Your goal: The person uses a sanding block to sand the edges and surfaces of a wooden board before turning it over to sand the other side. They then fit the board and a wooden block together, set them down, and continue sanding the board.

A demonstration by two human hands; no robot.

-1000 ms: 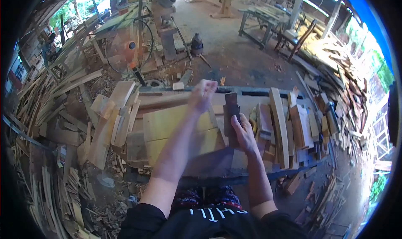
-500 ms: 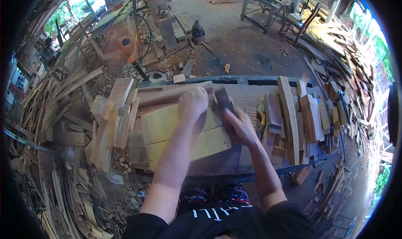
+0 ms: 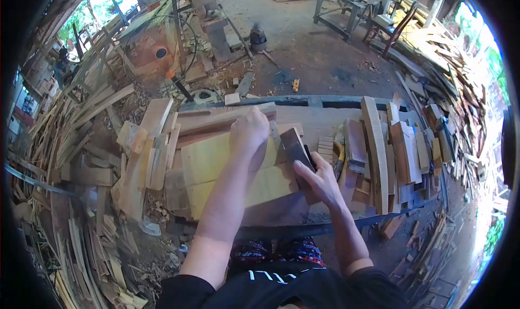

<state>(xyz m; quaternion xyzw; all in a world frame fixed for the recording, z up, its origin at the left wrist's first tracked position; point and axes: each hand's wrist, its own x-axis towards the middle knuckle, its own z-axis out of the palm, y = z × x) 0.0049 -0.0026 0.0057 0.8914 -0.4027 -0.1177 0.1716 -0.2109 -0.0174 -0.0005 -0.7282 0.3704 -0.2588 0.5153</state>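
Two pale yellow boards (image 3: pixel 216 195) lie side by side on the workbench (image 3: pixel 271 217) in front of me. My left hand (image 3: pixel 250 130) is closed above their upper part, beside a long wooden strip (image 3: pixel 211 120); what its fingers hold, if anything, is hidden. At the boards' right end my right hand (image 3: pixel 320 178) grips a dark block (image 3: pixel 295 146), thumb on the near side and fingers round the right. The block is tilted, and a small light wood piece (image 3: pixel 292 129) shows behind its top end.
Upright wood pieces stand at the bench's left (image 3: pixel 154 119) and right, among them a long plank (image 3: pixel 375 157). A yellow-handled tool (image 3: pixel 339 152) lies right of my right hand. A round wire guard (image 3: pixel 161 53) stands beyond the bench.
My right hand and the dark block have moved slightly down toward me, uncovering the small light piece behind. My left hand has barely moved.
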